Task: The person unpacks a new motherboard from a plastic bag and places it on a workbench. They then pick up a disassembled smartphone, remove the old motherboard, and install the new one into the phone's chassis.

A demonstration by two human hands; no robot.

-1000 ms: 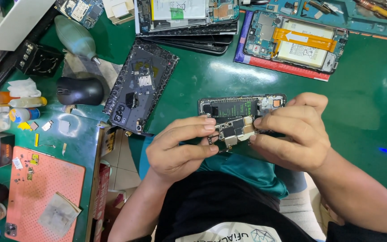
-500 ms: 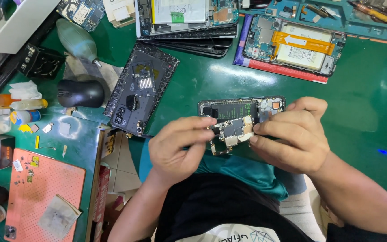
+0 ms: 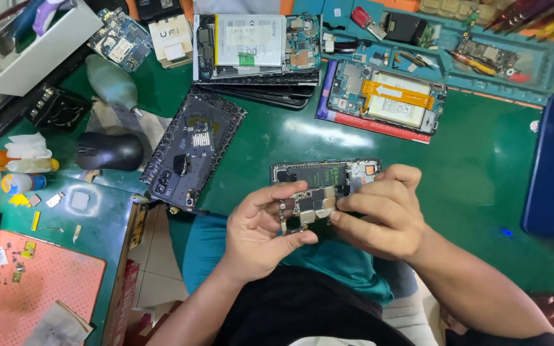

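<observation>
**Circuit board held between both hands over an opened phone**

Circuit board (image 3: pixel 308 209) sits at the centre of the frame, pinched by both hands just above the near edge of the green surface (image 3: pixel 482 166). The left hand (image 3: pixel 261 234) has its grip closed on the board's left and lower edge, thumb beneath and fingers curled over the top. The right hand (image 3: pixel 379 214) closes on the right end, its fingertips (image 3: pixel 336 216) pressing the board's edge. Right behind them lies the opened phone (image 3: pixel 325 174), its insides facing up.

Such a board is judged light, thin and stiff, yet fragile: it should be held by its edges, away from the small parts and connectors on its face.

Against the frame half a second ago, the board and hands sit in much the same place; the left thumb looks tucked further under the board.

Upper left of centre lies a dark back cover (image 3: pixel 193 150), with a black mouse (image 3: pixel 107 152) to its left. Another opened phone with an orange ribbon (image 3: pixel 386 96) lies upper right of centre.
</observation>
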